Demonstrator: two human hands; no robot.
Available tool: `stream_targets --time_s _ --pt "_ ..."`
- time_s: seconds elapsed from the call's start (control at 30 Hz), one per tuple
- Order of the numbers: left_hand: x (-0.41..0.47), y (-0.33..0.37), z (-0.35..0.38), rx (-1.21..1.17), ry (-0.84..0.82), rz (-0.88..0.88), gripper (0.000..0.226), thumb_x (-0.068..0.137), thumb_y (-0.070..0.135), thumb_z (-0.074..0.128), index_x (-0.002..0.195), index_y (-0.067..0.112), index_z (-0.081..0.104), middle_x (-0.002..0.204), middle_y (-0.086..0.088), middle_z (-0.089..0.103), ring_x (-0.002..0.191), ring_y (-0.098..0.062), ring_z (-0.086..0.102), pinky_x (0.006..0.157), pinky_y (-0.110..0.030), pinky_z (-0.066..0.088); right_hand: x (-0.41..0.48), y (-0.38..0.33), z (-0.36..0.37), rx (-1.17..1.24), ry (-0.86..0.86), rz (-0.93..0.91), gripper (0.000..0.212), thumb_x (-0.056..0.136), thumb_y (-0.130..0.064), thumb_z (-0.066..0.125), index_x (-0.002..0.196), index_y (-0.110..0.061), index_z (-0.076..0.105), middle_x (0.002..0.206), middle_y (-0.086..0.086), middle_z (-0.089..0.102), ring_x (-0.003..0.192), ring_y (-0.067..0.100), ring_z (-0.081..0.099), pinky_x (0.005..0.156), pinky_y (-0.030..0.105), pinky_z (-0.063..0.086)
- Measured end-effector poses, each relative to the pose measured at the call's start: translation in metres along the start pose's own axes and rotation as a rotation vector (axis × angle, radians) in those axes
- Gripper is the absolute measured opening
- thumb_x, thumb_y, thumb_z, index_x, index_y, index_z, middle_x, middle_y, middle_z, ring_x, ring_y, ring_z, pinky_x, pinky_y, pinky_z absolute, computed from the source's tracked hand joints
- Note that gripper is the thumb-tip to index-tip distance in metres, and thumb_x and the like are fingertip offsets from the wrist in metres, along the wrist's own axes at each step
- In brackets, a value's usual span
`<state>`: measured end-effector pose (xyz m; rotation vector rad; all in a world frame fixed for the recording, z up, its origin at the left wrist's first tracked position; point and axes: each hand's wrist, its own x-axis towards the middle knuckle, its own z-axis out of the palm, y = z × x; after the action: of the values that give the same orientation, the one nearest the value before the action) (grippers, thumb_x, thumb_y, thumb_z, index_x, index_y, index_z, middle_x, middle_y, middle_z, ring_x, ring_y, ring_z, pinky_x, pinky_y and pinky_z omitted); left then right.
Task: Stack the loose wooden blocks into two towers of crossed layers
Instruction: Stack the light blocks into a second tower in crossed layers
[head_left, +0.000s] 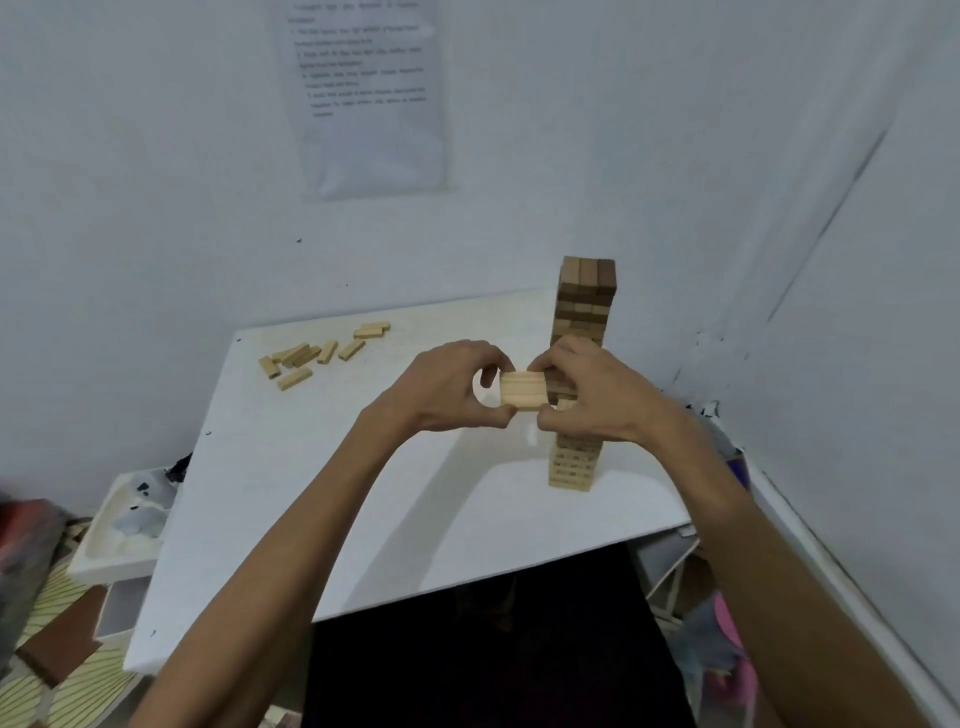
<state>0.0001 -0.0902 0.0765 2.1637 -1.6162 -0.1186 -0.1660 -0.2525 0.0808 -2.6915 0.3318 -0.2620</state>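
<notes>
A set of pale wooden blocks (523, 391), pressed side by side, is held in the air between both hands above the white table (322, 467). My left hand (452, 387) pinches its left end, and my right hand (587, 395) pinches its right end. Behind my right hand stand two towers of crossed layers in line: a nearer pale tower (571, 465) and a farther, darker-topped tower (587, 299). My right hand hides the nearer tower's top. Several loose blocks (311, 353) lie at the table's far left.
White walls close in behind and to the right, with a printed sheet (371, 98) taped up. A white tray with clutter (130, 519) sits left of the table. Coloured items (722, 649) lie low on the right.
</notes>
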Motion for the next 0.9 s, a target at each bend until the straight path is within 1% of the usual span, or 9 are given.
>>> stream_targets --time_s 0.13,0.2,0.3,0.4,0.6,0.67,0.77,0.9 --pt "0.019 0.016 0.015 -0.001 -0.034 0.051 0.04 0.077 0.052 0.076 0.111 0.034 0.063 0.087 0.017 0.055 0.081 0.001 0.05 0.064 -0.022 0.032 -0.017 0.02 -0.01 0.0 0.007 0.059 0.057 0.079 -0.042 0.073 0.131 -0.026 0.057 0.122 -0.012 0.048 0.109 0.004 0.046 0.09 0.027 0.045" --pt "0.026 0.023 0.022 0.004 -0.056 0.068 0.042 0.078 0.054 0.075 0.112 0.033 0.063 0.089 0.016 0.056 0.082 0.001 0.051 0.065 -0.022 0.033 -0.024 0.029 -0.014 -0.01 0.005 0.066 0.058 0.079 -0.042 0.074 0.131 -0.025 0.057 0.122 -0.012 0.048 0.112 0.006 0.045 0.092 0.027 0.044" --pt "0.034 0.032 0.027 0.008 -0.085 0.089 0.043 0.079 0.051 0.077 0.113 0.029 0.063 0.089 0.014 0.057 0.082 -0.003 0.051 0.064 -0.022 0.034 -0.033 0.039 -0.016 -0.029 0.017 0.063 0.056 0.078 -0.045 0.075 0.128 -0.025 0.058 0.117 -0.016 0.047 0.112 0.004 0.042 0.094 0.03 0.045" --pt "0.038 0.038 0.032 0.007 -0.11 0.098 0.04 0.079 0.049 0.077 0.109 0.025 0.064 0.087 0.014 0.057 0.083 -0.003 0.052 0.063 -0.022 0.035 -0.037 0.047 -0.014 -0.051 0.006 0.081 0.057 0.079 -0.049 0.075 0.129 -0.027 0.058 0.12 -0.013 0.051 0.113 0.004 0.042 0.094 0.033 0.048" --pt "0.038 0.038 0.039 -0.001 -0.149 0.087 0.037 0.079 0.048 0.078 0.106 0.029 0.061 0.086 0.016 0.055 0.081 0.0 0.05 0.063 -0.02 0.034 -0.039 0.053 -0.008 -0.089 -0.017 0.095 0.058 0.08 -0.053 0.075 0.129 -0.029 0.056 0.125 -0.012 0.052 0.115 0.005 0.042 0.093 0.036 0.051" --pt "0.037 0.037 0.04 -0.005 -0.157 0.085 0.037 0.08 0.049 0.077 0.106 0.03 0.06 0.087 0.016 0.055 0.082 -0.002 0.051 0.063 -0.021 0.035 -0.039 0.053 -0.007 -0.098 -0.022 0.097 0.058 0.08 -0.053 0.074 0.13 -0.03 0.056 0.125 -0.013 0.052 0.115 0.005 0.042 0.093 0.037 0.052" --pt "0.037 0.036 0.042 -0.003 -0.162 0.081 0.041 0.08 0.05 0.077 0.11 0.026 0.063 0.089 0.015 0.057 0.085 -0.007 0.052 0.065 -0.022 0.038 -0.039 0.053 -0.006 -0.101 -0.025 0.1 0.058 0.079 -0.054 0.074 0.129 -0.03 0.056 0.124 -0.013 0.052 0.116 0.005 0.042 0.092 0.038 0.052" --pt "0.039 0.035 0.045 -0.005 -0.161 0.083 0.041 0.079 0.049 0.077 0.109 0.025 0.063 0.089 0.014 0.058 0.085 -0.009 0.054 0.066 -0.025 0.042 -0.04 0.053 -0.006 -0.108 -0.028 0.102 0.058 0.08 -0.053 0.074 0.129 -0.029 0.057 0.125 -0.011 0.052 0.116 0.006 0.043 0.092 0.038 0.052"
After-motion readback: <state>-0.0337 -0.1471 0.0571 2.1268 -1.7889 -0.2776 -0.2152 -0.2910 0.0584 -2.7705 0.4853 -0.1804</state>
